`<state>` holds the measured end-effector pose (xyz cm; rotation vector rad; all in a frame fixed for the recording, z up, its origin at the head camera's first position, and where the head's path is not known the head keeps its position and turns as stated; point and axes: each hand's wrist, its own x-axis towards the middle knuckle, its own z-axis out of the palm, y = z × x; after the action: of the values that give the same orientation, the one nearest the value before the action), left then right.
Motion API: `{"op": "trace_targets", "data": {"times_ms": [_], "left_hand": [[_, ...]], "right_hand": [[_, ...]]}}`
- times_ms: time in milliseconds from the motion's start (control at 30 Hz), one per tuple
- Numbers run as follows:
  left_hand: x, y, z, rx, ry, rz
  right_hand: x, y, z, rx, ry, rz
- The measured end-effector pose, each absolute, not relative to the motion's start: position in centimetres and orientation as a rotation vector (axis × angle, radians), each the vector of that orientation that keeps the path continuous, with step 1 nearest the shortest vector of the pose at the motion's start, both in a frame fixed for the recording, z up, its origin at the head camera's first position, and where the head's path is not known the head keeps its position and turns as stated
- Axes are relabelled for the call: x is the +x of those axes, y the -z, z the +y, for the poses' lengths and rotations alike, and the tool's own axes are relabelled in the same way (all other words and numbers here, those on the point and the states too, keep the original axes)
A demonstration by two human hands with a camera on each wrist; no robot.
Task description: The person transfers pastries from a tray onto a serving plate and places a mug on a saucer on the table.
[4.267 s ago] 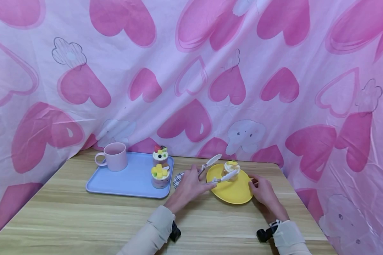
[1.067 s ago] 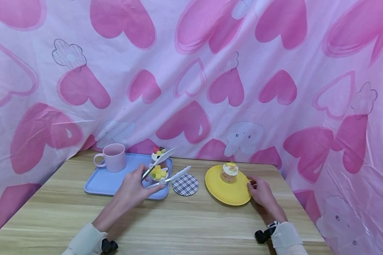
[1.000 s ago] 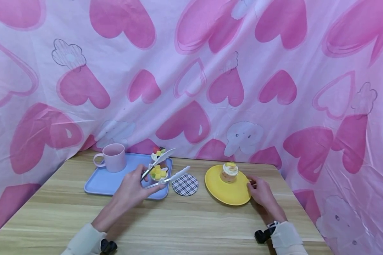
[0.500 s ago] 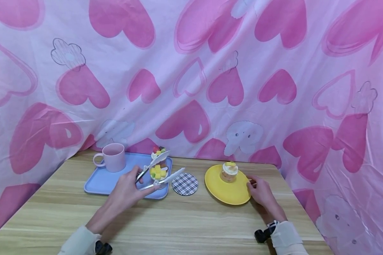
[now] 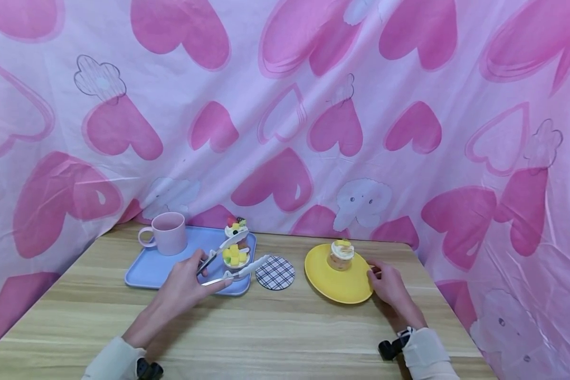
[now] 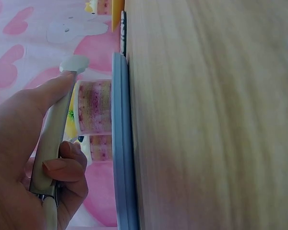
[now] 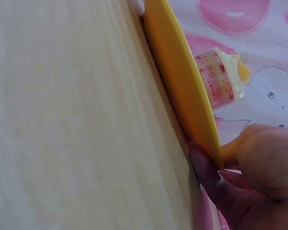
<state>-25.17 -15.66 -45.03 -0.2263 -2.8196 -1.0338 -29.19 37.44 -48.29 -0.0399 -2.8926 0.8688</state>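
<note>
My left hand point(image 5: 182, 279) grips a pair of food tongs point(image 5: 239, 273), their arms spread apart. The tips reach either side of a dessert cup point(image 5: 236, 256) topped with yellow cubes, on the blue tray point(image 5: 190, 285). Behind it stands another dessert cup point(image 5: 235, 227) with mixed fruit on cream. In the left wrist view, the thumb lies along one arm of the tongs point(image 6: 55, 134), beside the front cup point(image 6: 95, 107). My right hand point(image 5: 388, 285) pinches the right rim of a yellow plate point(image 5: 347, 287). On that plate sits a third dessert cup point(image 5: 341, 255) with cream.
A pink mug point(image 5: 169, 235) stands on the tray's left side. Between tray and plate lies a round plaid coaster point(image 5: 275, 273). A pink heart-patterned cloth point(image 5: 275, 174) hangs behind the wooden table point(image 5: 247, 338).
My left hand has moved left with the tongs, from over the plate to the front cup on the tray, and drawn back slightly since. My right hand has stayed at the plate rim.
</note>
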Motion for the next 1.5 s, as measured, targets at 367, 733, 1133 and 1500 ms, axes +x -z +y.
{"op": "trace_targets", "data": {"times_ms": [367, 733, 1133, 1500], "left_hand": [[-25.2, 44.9, -16.4, -0.218, 1.046, -2.852], [-25.3, 45.2, -17.3, -0.267, 1.019, -2.872], [-25.0, 45.3, -17.6, -0.276, 1.049, -2.917], [-25.1, 45.3, -17.4, -0.264, 1.004, -2.964]], "right_hand": [[-29.3, 48.2, 37.3, -0.026, -0.876, -2.895], [-29.1, 48.2, 37.4, -0.038, -0.871, -2.9], [-29.2, 48.2, 37.3, -0.033, -0.865, -2.899], [-29.0, 48.0, 37.3, -0.025, -0.877, -2.887]]}}
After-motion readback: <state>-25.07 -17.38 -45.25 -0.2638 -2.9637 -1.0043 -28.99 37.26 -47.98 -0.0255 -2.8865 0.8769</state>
